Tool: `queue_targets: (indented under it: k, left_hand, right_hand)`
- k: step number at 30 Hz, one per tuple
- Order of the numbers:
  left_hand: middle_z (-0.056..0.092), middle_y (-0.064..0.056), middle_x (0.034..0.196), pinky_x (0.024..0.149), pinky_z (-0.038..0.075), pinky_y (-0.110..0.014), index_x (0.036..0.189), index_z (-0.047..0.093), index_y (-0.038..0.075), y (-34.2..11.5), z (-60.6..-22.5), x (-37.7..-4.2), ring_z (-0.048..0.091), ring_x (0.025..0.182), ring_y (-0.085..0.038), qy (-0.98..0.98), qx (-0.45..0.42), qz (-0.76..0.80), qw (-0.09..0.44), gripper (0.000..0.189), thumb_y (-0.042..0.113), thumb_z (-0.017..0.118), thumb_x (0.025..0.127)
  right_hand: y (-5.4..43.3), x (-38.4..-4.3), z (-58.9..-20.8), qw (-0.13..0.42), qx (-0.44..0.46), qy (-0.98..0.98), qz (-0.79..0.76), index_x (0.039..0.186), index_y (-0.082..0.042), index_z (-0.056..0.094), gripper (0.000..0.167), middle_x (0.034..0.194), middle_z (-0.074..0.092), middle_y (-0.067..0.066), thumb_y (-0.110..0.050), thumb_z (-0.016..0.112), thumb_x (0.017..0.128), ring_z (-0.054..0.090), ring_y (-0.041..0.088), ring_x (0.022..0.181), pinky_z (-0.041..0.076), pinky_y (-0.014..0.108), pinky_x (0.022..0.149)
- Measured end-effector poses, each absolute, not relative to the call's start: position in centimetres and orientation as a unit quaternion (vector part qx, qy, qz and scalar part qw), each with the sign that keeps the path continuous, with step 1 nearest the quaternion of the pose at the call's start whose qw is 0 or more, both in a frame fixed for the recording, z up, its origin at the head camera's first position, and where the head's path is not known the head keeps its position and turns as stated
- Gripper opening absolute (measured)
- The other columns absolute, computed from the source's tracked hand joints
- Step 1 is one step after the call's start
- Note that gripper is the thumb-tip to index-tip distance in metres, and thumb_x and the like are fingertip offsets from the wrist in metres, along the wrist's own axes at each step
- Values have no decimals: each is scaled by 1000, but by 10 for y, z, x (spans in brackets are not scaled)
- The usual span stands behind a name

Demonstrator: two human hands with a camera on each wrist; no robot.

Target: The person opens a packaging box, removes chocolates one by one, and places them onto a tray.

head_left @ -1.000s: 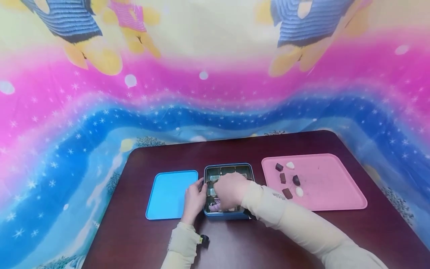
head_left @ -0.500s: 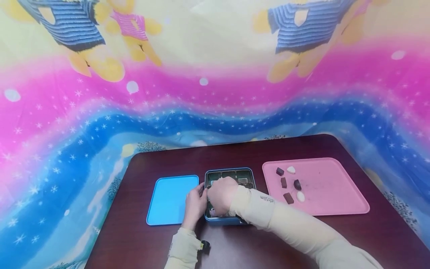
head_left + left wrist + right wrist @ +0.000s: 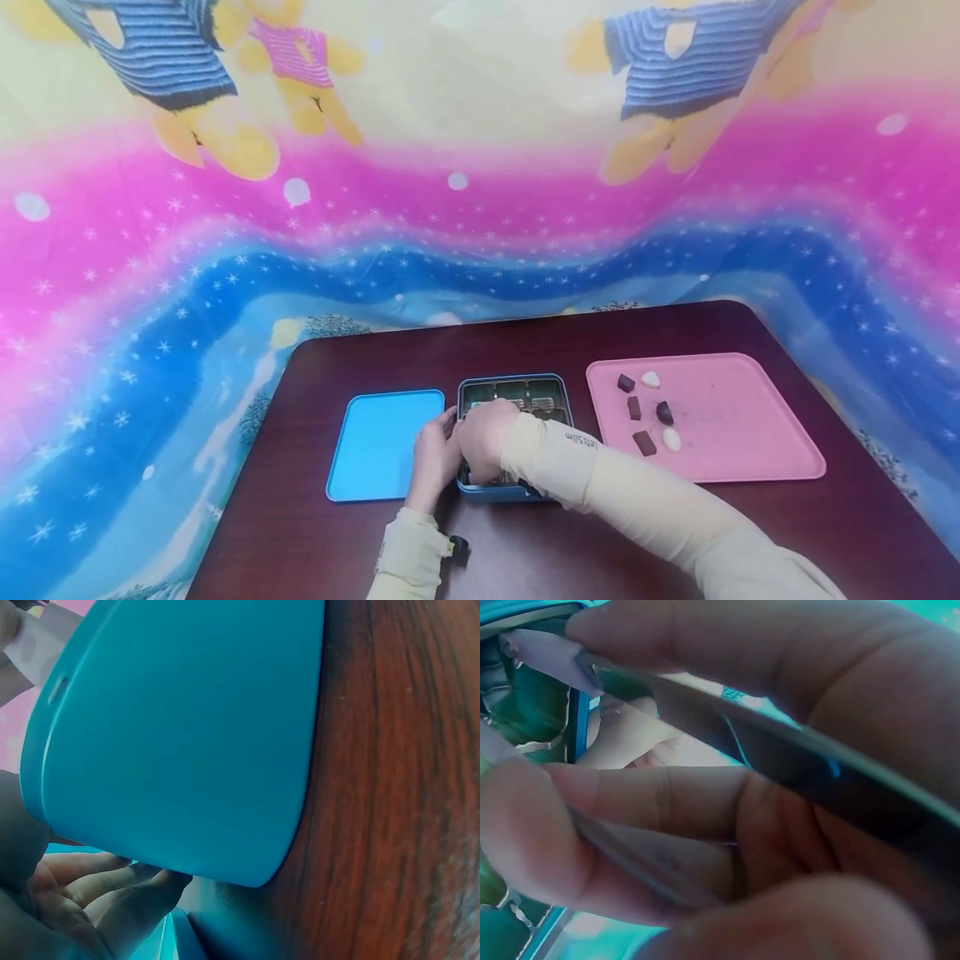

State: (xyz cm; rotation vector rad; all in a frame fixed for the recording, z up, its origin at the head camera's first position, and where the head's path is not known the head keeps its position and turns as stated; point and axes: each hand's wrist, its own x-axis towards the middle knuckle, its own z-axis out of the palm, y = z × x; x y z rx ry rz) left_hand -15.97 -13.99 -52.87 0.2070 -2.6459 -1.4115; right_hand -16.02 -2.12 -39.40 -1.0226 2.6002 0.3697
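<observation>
My right hand (image 3: 483, 433) is over the left front part of a blue box (image 3: 498, 495), which is divided into compartments inside. It grips a pair of tongs (image 3: 705, 724), whose two flat metal arms end in lilac tips (image 3: 551, 656). The tips reach in among the compartments; in the head view the hand hides them. What lies between the tips is hidden. My left hand (image 3: 435, 454) rests against the box's left side. In the left wrist view its fairly straight fingers (image 3: 142, 907) touch the outer wall near the corner.
To the right, a pink tray (image 3: 750, 417) carries several small brown and white pieces that look like chocolates, such as a dark half-round one (image 3: 664, 412). A light blue lid (image 3: 382, 446) lies left of the box. Everything stands on a dark wooden table (image 3: 615, 325) before a patterned curtain.
My right hand has moved left across the box, and the lilac tips seen earlier in the head view are now covered. My left hand stays at the box's side. The view has tipped slightly upward.
</observation>
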Motion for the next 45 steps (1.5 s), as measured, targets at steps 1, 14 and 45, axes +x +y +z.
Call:
queue_targets:
  k: [1,14,45]
  left_hand:
    - [65,-24,130,98,54,-49,137,61,-3,-140,-528,-159,64,120,-35,-878,67,-469,67,42,19,60,102]
    - [65,-25,129,98,54,-50,136,61,-3,-139,-529,-160,65,118,-36,-878,73,-467,71,40,18,60,101]
    - [63,-26,131,99,54,-47,136,58,-7,-138,-531,-164,64,119,-36,-862,71,-496,78,42,16,59,102]
  right_hand:
    - [-22,-160,-395,162,-357,911,129,115,-25,77,38,103,73,-3,-43,76,82,66,15,93,58,37,77]
    - [-18,-158,-390,158,-379,902,135,109,-23,78,32,103,73,-4,-43,77,85,66,15,95,60,39,79]
    - [69,-163,-338,124,-338,932,-27,62,-18,60,35,54,47,-6,-38,79,84,46,13,52,47,34,51]
